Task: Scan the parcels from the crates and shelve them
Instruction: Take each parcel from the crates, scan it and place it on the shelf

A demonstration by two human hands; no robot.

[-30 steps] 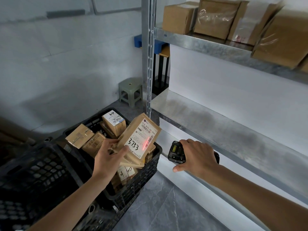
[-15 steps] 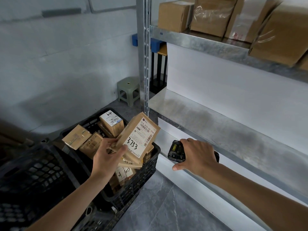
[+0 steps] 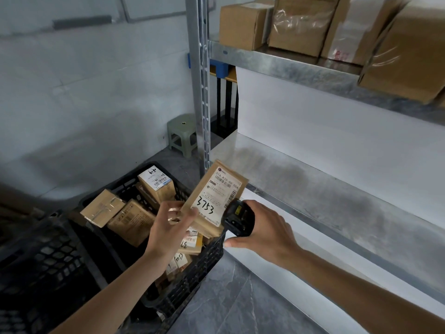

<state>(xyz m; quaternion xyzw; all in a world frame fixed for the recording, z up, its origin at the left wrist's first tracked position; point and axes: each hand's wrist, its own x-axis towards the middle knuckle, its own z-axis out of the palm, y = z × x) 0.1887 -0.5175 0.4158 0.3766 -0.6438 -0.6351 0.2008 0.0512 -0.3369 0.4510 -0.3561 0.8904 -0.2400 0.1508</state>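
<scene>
My left hand [image 3: 168, 227] grips a flat brown parcel [image 3: 218, 192] by its lower left corner, above the crate. Its white label faces me and carries the handwritten number 3753. My right hand [image 3: 265, 233] holds a black handheld scanner [image 3: 238, 219] close against the parcel's right edge. Below them a black plastic crate [image 3: 199, 268] holds several more brown parcels [image 3: 131, 221] with labels. To the right runs a bare metal shelf [image 3: 325, 189].
The upper metal shelf [image 3: 289, 66] carries several cardboard boxes [image 3: 242, 21]. A steel upright [image 3: 201, 92] stands just behind the crate. A second black crate [image 3: 41, 268] sits at lower left. A small green stool [image 3: 181, 133] stands by the wall on the grey floor.
The red scan line on the label has gone out. My right hand has brought the scanner left, up to the parcel's edge. My left hand has tilted the parcel slightly more upright.
</scene>
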